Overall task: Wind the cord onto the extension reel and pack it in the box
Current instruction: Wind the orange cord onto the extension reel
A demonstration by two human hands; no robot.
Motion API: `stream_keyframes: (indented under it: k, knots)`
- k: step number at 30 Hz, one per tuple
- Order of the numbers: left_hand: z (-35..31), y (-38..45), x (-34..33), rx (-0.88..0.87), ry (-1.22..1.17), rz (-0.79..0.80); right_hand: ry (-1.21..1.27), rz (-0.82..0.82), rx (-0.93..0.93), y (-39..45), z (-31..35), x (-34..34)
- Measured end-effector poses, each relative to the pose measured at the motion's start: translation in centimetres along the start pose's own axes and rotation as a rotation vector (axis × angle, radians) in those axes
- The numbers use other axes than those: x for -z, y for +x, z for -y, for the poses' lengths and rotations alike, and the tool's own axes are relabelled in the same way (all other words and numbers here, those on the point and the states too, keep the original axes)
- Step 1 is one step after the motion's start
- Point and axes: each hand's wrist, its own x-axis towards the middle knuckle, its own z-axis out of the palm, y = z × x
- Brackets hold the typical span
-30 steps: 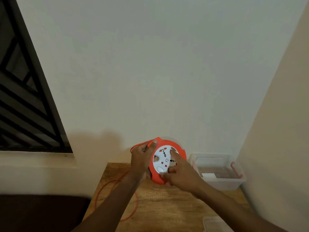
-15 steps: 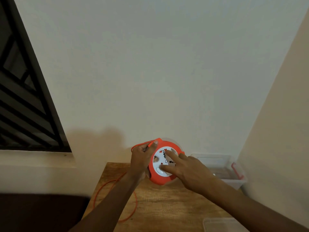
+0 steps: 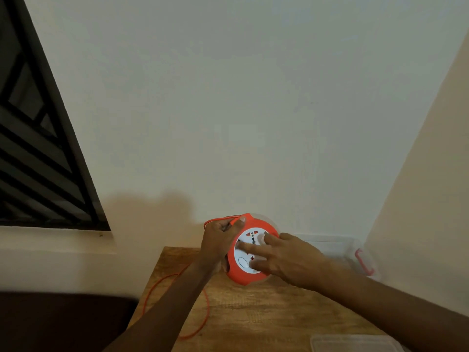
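Observation:
An orange extension reel (image 3: pixel 239 276) with a white socket face is held tilted above the wooden table (image 3: pixel 253 313). My left hand (image 3: pixel 219 241) grips its left rim, thumb over the top edge where the orange cord enters. My right hand (image 3: pixel 286 257) lies on the white face with straight spread fingers pressing it. The loose orange cord (image 3: pixel 205 311) loops over the table's left part and passes under my left forearm. A clear plastic box (image 3: pixel 337 246) with a red latch stands at the back right, partly hidden by my right hand.
A clear lid (image 3: pixel 355 342) lies at the table's front right edge. White walls close in behind and on the right. A dark barred window (image 3: pixel 38 148) sits on the left above a ledge. Left of the table lies something dark and low.
My right hand has shifted across the reel's white face, from the lower edge up to the middle, its fingers now spread. The left hand has kept its grip.

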Motion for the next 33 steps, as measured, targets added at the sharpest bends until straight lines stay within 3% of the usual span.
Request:
stream_keyframes:
  k: [3, 16, 24, 33]
  knots:
    - [0.0, 0.0, -0.3, -0.025, 0.050, 0.061, -0.014, 0.042, 0.064, -0.2, -0.2, 0.0]
    - [-0.5, 0.3, -0.5, -0.029, 0.077, 0.173, -0.159, 0.148, -0.003, -0.3, 1.2, 0.0]
    - [-0.6, 0.6, -0.4, -0.026, 0.210, 0.280, -0.203, 0.215, -0.038, -0.1, 3.0, 0.4]
    - [-1.3, 1.4, -0.4, -0.021, 0.254, 0.335, -0.220, 0.200, -0.065, 0.1, 2.5, -0.2]
